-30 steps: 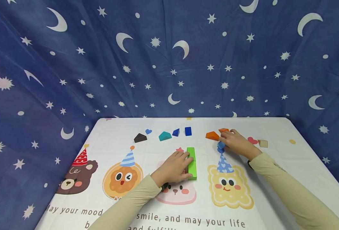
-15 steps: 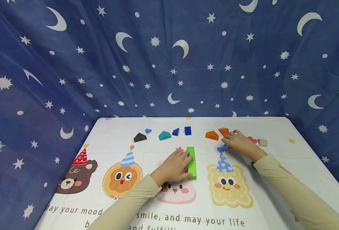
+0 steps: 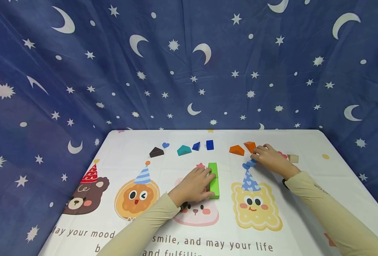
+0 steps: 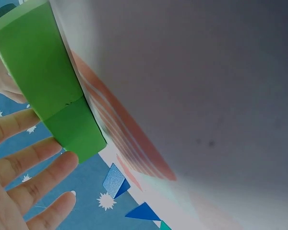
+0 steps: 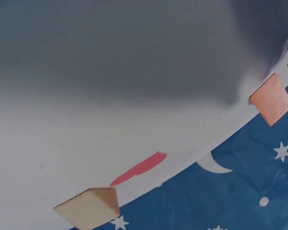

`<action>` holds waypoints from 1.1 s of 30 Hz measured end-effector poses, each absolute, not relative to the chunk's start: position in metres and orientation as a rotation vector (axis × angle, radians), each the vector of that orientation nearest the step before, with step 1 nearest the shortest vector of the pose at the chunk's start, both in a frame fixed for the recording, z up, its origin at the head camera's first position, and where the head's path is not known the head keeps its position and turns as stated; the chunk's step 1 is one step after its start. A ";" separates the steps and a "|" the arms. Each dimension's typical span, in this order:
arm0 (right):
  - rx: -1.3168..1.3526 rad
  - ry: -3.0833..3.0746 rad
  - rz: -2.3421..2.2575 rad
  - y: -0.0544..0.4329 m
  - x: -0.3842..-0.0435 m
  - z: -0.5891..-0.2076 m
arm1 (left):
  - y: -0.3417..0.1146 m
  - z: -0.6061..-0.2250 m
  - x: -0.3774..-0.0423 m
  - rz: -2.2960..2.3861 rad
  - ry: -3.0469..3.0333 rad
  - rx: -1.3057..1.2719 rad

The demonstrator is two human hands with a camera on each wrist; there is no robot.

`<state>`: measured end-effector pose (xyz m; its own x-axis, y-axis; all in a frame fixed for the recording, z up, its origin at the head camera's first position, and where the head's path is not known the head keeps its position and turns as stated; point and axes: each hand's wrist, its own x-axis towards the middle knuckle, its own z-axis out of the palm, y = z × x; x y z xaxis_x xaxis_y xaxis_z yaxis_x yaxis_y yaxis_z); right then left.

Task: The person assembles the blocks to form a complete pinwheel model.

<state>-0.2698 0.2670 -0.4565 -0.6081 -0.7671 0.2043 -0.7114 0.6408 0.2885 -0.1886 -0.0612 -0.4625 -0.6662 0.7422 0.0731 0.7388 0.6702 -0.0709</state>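
In the head view, my left hand (image 3: 193,185) lies beside two bright green blocks (image 3: 213,181) set end to end in a line. Its fingers are spread and fairly straight, fingertips along the left side of the green blocks; the left wrist view shows those fingertips at the green side wall (image 4: 43,62). My right hand (image 3: 272,160), farther back and to the right, pinches a blue block (image 3: 252,162), partly hidden under its fingers. Just past its fingertips stand an orange wedge block (image 3: 250,147) and another orange block (image 3: 237,150).
Along the back of the table lie a black block (image 3: 156,152), a teal block (image 3: 184,150), a blue wedge (image 3: 196,146) and a blue rectangular block (image 3: 209,144). A plain wooden block (image 3: 293,158) sits right of my right hand. A starry blue curtain (image 3: 189,71) hangs behind.
My right hand has shifted slightly right with the blue block, so more of the rear orange wedge shows. The left hand and the green blocks have stayed in place.
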 end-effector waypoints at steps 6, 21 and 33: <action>1.224 -2.531 -0.198 0.254 -0.271 -0.457 | -0.062 -0.462 -0.189 0.064 -2.782 -1.237; 1.316 -2.482 -0.142 0.206 -0.285 -0.458 | -0.061 -0.461 -0.187 0.052 -2.802 -1.232; 1.302 -2.508 -0.189 0.173 -0.292 -0.459 | -0.060 -0.462 -0.188 0.056 -2.801 -1.234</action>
